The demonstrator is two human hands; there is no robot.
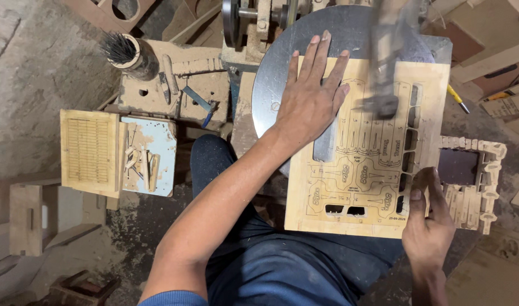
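Observation:
A pale wooden board [378,215] with drawn outlines and several cut slots lies on a round grey metal saw table [282,73]. My left hand [310,96] lies flat on the board's upper left part, fingers spread. At the board's lower right edge, my right hand [426,224] grips it with thumb on top. A blurred saw arm and blade guide [384,85] stands over the board's upper middle, just right of my left fingers.
A cut wooden piece with toothed edges [480,181] lies right of the board. To the left stand a dusty block with tools [180,85], a brush holder [129,54], a slotted wooden panel [89,150] and a light blue board [157,161]. Sawdust covers the floor.

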